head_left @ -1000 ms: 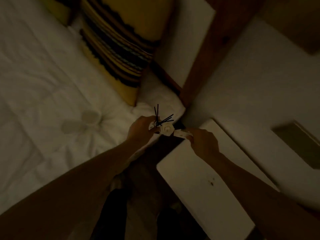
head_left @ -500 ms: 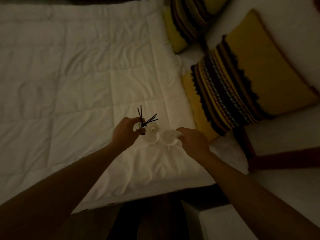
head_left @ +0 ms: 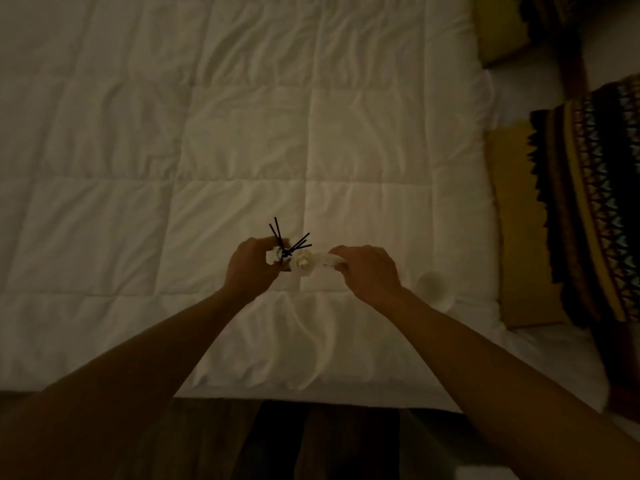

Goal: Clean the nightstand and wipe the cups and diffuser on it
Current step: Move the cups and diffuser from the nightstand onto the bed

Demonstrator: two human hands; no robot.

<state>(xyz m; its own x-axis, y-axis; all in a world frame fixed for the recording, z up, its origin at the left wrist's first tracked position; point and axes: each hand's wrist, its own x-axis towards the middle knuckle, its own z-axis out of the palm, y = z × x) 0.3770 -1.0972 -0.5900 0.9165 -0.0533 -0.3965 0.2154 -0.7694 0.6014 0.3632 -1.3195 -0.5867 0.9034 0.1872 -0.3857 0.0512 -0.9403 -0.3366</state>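
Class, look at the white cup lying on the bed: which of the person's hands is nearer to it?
Right. The right hand is just left of the cup on the bed; the left hand is farther left, gripping the diffuser.

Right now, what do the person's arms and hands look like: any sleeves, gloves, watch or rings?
Both forearms are bare right down to the frame's bottom edge; no sleeve shows. The left hand and right hand wear no gloves. No watch or wristband is visible on either wrist. The light is too dim to rule out rings.
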